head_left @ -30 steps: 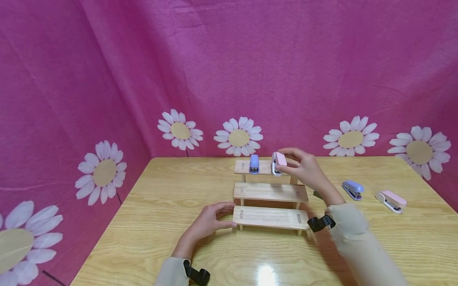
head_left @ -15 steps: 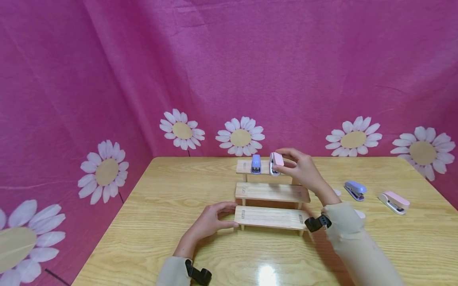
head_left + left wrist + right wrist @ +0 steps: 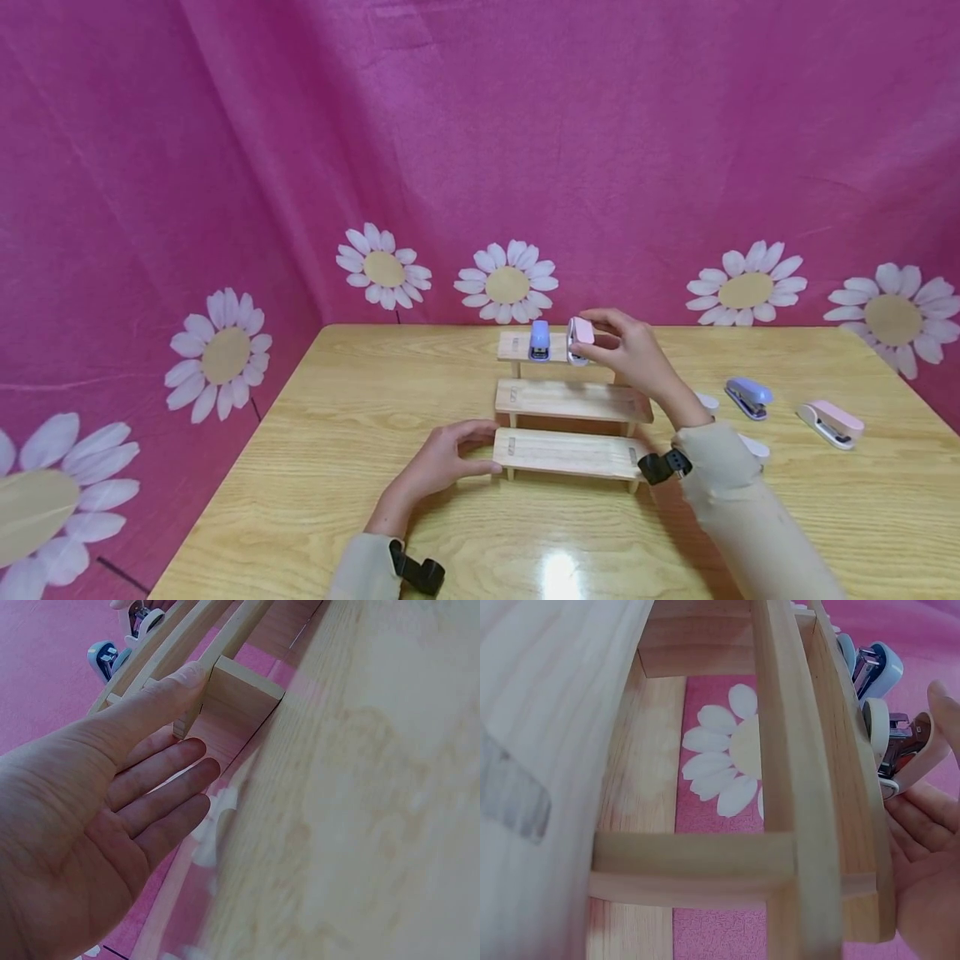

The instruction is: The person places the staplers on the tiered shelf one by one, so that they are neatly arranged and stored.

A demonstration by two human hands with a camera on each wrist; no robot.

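In the head view my right hand (image 3: 630, 354) pinches a pink and white stapler (image 3: 582, 333) at the right part of the top step. Its thumb is on the near side and the fingers reach behind. A purple stapler (image 3: 539, 340) stands just left of it, nose toward me. Both rest on a three-step wooden display stand (image 3: 573, 454). At the left end of the lowest step is my left hand (image 3: 438, 462). The left wrist view shows that thumb (image 3: 187, 675) against the step's front edge, the index finger behind its end and the other fingers extended free.
On the table (image 3: 337, 400) to the right lie another purple stapler (image 3: 748, 397) and another pink and white stapler (image 3: 832, 423). Two pale ends, one a white tip (image 3: 756, 450), peek out around the right sleeve (image 3: 723, 467). A pink flowered cloth (image 3: 600, 167) hangs behind.
My right hand has shifted the pink stapler slightly left, closer to the purple one. Pale ends now show beside the right arm. My left hand stays at the stand.
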